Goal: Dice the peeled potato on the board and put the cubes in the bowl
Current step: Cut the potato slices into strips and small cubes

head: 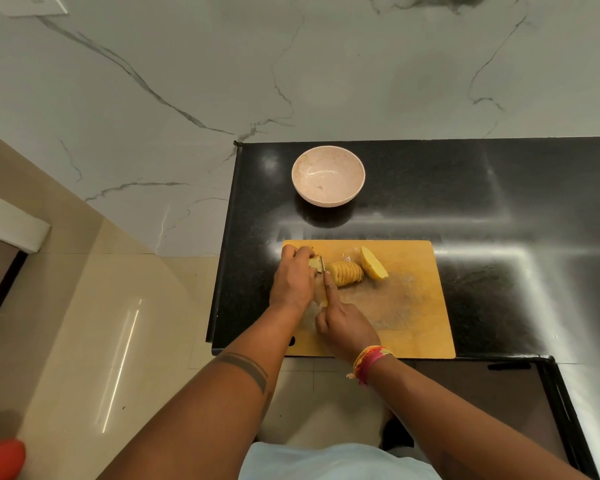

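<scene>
A black granite table (465, 202) carried a wooden cutting board (413, 306) at its near edge and a pale bowl (328, 176) toward its far left corner. On the board's far left part, the left hand (291, 278) curled its fingers over a potato piece (313, 263). The right hand (347, 320) gripped a knife (323, 268), its blade between that piece and a row of slices (346, 273); a potato half (373, 263) lay just beside them.
</scene>
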Motion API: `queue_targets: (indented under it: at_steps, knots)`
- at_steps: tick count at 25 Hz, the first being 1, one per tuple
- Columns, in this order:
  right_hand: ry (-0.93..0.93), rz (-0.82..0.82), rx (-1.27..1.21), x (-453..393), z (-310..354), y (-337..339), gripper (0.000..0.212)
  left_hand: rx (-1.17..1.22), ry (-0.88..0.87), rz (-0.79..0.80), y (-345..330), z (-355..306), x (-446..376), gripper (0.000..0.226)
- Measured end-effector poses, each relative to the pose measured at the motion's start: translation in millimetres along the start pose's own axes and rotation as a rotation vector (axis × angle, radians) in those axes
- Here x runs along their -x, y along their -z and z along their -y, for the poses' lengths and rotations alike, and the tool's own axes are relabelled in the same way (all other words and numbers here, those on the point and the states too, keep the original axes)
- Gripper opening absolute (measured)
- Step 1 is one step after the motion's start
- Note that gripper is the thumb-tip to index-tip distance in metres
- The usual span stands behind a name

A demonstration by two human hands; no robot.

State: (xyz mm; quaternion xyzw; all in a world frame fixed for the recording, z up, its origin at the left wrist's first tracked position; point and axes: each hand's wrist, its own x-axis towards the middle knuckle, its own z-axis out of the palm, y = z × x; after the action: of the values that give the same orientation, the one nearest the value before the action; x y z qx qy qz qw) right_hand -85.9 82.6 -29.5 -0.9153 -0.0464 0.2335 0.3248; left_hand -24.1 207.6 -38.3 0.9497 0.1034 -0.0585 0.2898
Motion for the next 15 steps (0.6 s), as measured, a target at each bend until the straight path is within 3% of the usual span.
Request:
queue_targets:
  at_steps: [4,8,11,15]
  knots:
    - [0.039,-0.052,0.003,6.4,2.8,6.9,0.079,0.064,0.005,-0.044,1.6,-4.2,-3.1,0.031]
    - [0.044,-0.130,-0.012,25.7,-7.9,11.9,0.078,0.051,-0.136,-0.089,-3.9,-5.8,7.0,0.026]
    - [0.029,-0.158,-0.019,30.2,-18.4,15.8,0.077,0.085,-0.237,-0.012,-8.7,-8.2,12.6,0.033]
    - [0.042,-0.153,-0.020,33.5,-22.6,17.0,0.077,0.106,-0.207,0.032,-12.9,-11.0,14.1,0.030]
